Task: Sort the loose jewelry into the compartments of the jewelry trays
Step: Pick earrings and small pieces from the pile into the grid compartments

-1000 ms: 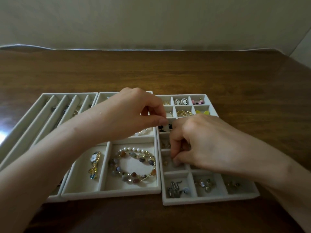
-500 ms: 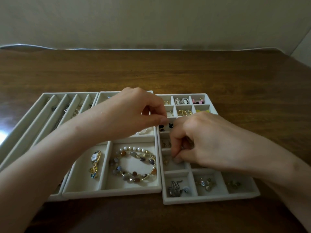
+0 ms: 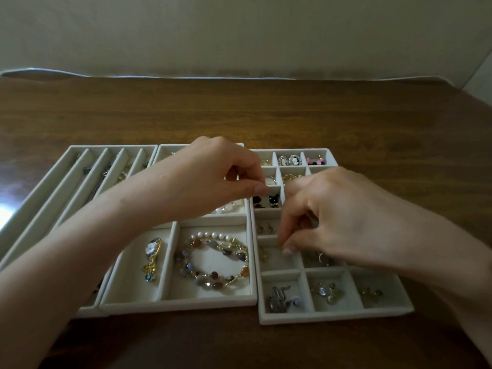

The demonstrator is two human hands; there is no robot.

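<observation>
Three pale jewelry trays lie side by side: a slotted tray (image 3: pixel 80 166), a middle tray (image 3: pixel 170 302) and a grid tray (image 3: pixel 332 316). My left hand (image 3: pixel 210 182) hovers over the grid tray's black earrings (image 3: pixel 266 201), thumb and forefinger pinched together as if on something tiny that I cannot see. My right hand (image 3: pixel 338 219) is curled with its fingertips down in a small grid compartment, beside a gold earring (image 3: pixel 263 255). What its fingertips touch is hidden.
The middle tray holds a beaded and pearl bracelet (image 3: pixel 213 259) and a gold brooch (image 3: pixel 152 258). Silver pieces (image 3: pixel 279 298) and small earrings (image 3: pixel 326 291) fill the grid tray's front row. Cameo earrings (image 3: pixel 288 160) sit at its back. All rest on a brown wooden table (image 3: pixel 239 115).
My right hand's fingertips have shifted slightly within the same grid compartment. My left hand has kept its pinch in place.
</observation>
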